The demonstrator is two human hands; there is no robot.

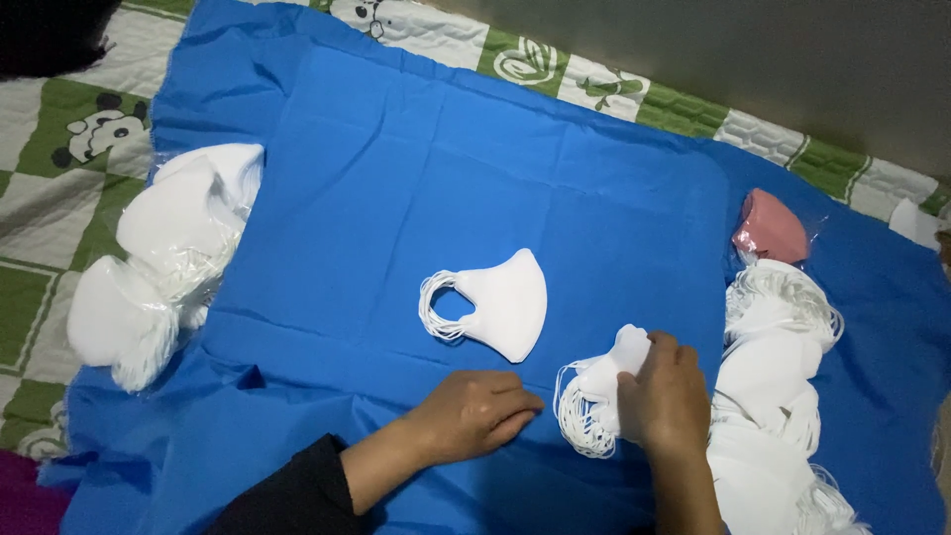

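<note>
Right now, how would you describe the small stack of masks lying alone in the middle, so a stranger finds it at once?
Start from the blue cloth covering the quilt. Near its centre lies a small stack of white masks, ear loops to the left. Unlike the heaps at either side, it lies alone, beyond the left hand, untouched.

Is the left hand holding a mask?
No, the left hand rests flat on the blue cloth, apart from the stacked masks.
</note>
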